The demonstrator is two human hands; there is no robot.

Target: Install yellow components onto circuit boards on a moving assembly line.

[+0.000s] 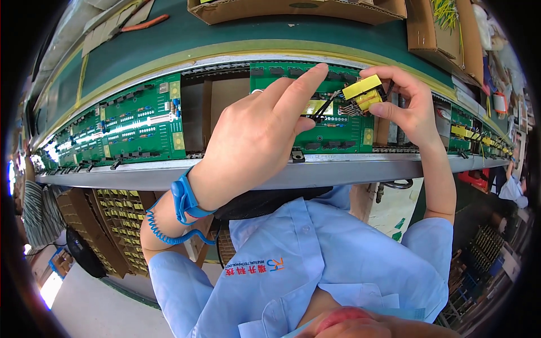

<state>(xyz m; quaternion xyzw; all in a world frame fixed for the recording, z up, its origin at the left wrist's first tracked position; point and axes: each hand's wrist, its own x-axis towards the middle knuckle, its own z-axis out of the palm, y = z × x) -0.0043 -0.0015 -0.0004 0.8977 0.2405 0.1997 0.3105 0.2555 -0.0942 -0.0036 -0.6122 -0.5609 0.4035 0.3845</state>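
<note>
A green circuit board (pixel 307 141) lies across the rails in front of me. Over its left part reaches my left hand (pixel 256 132), index finger stretched out and thumb bent at the end of a yellow transformer (pixel 319 107) with black leads. That hand hides part of this transformer, but its fingers appear closed about it. Just right of it, my right hand (pixel 403 101) pinches a second yellow transformer (pixel 366 96) between thumb and fingers. It is held tilted above the board's right edge, its metal pins pointing left and down. A blue wrist strap (pixel 183 197) with a coiled cord circles my left wrist.
More green boards (pixel 132 143) sit on the metal rail line (pixel 270 176) to the left; boards with yellow parts (pixel 479 137) stand right. Cardboard boxes (pixel 298 10) line the back, one holding yellow-green wires (pixel 445 14). An orange-handled tool (pixel 146 23) lies back left. Another person's striped sleeve (pixel 42 211) shows far left.
</note>
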